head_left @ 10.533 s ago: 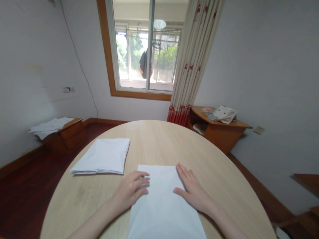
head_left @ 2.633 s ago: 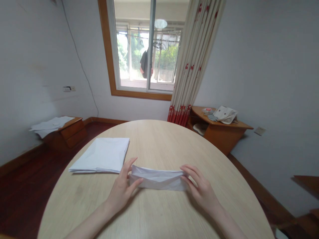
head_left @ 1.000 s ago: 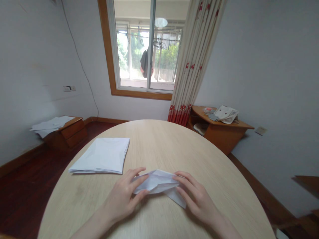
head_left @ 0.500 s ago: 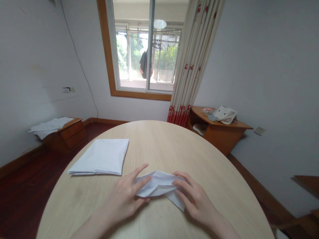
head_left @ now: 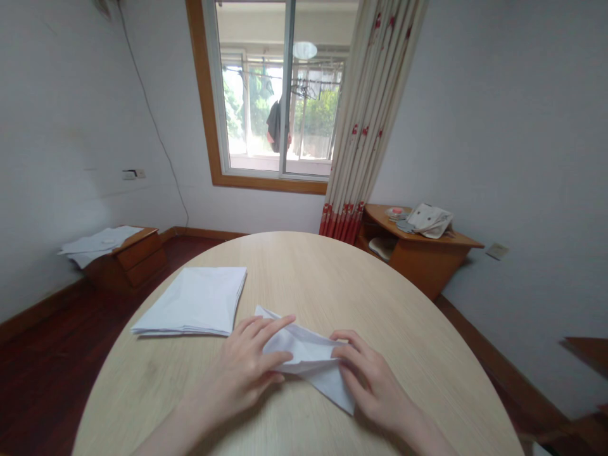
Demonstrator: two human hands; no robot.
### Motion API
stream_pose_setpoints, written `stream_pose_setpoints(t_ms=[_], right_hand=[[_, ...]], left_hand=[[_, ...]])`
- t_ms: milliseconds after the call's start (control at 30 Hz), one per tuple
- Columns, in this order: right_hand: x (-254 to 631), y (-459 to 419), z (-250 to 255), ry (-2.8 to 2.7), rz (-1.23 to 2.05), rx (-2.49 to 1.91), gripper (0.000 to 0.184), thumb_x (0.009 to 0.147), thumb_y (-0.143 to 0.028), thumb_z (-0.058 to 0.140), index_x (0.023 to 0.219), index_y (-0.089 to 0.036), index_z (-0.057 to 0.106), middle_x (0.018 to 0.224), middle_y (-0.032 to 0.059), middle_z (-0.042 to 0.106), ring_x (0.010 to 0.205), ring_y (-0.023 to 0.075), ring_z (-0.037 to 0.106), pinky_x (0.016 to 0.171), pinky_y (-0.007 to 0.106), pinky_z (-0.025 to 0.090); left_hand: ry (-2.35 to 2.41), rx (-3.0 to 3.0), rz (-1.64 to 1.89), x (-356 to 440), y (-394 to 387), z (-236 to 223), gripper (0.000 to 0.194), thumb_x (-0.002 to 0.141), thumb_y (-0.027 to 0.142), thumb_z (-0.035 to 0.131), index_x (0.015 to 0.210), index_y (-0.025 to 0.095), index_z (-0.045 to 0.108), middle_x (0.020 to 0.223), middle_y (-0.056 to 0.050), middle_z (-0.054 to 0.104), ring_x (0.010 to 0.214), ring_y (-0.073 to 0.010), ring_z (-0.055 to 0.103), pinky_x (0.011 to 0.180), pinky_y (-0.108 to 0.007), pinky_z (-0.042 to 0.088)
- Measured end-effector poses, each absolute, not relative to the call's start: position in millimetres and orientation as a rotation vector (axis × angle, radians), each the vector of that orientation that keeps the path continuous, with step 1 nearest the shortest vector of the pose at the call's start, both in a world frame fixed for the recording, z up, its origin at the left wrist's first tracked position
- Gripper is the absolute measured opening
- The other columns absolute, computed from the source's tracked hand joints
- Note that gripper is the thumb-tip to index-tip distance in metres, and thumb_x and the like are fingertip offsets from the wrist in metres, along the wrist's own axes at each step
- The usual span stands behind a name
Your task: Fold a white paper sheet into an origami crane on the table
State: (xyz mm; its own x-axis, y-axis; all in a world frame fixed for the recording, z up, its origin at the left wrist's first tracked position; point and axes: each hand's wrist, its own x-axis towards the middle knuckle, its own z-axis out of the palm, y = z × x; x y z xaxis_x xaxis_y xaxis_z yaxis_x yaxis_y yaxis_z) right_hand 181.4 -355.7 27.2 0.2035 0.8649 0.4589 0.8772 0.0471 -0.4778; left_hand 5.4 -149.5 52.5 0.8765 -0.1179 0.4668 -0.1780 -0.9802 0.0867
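Note:
A partly folded sheet of white paper (head_left: 308, 347) lies near the front of the round table, with a triangular flap pointing down to the right. My left hand (head_left: 251, 354) is on its left end, index finger stretched across the top and other fingers bent over the paper. The right end is pinched by my right hand (head_left: 368, 367), fingers curled over the edge and thumb tucked below. Some of the paper's left side is hidden under my left fingers. To the left, a stack of white paper squares (head_left: 194, 297) rests flat on the table.
The round wooden table (head_left: 408, 329) fills the foreground. A small cabinet (head_left: 137, 256) with papers on it stands at the left wall. At the right back is a corner desk (head_left: 427, 259) bearing a cloth bag. A curtain (head_left: 365, 120) hangs beside the window.
The paper's left corner has swung up and away, and the fold lies flatter. More of the triangular flap shows at the lower right. My left hand has shifted slightly, its fingers further over the paper.

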Motion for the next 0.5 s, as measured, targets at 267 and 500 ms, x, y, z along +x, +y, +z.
stream_pose_setpoints(t_ms=[267, 500], right_hand=[[180, -352, 32, -1.655, -0.136, -1.801, 0.019, 0.09, -0.011, 0.036, 0.094, -0.022, 0.051, 0.102, 0.0076, 0.056, 0.092, 0.02, 0.057, 0.077, 0.032, 0.047], [176, -350, 34, -1.619, -0.061, -1.761, 0.021, 0.091, -0.009, 0.034, 0.094, -0.022, 0.05, 0.105, 0.0075, 0.054, 0.094, 0.018, 0.057, 0.08, 0.031, 0.049]], left_hand=[[-0.301, 2.816, 0.562, 10, -143, 48, 0.031, 0.085, 0.007, 0.059, 0.1, 0.031, 0.07, 0.145, -0.007, 0.042, 0.124, -0.0281, 0.048, 0.107, -0.058, 0.024], [-0.252, 2.811, 0.382, 17, -145, 60, 0.021, 0.081, 0.012, 0.069, 0.092, 0.029, 0.073, 0.146, -0.006, 0.042, 0.133, -0.0299, 0.039, 0.11, -0.061, 0.017]])
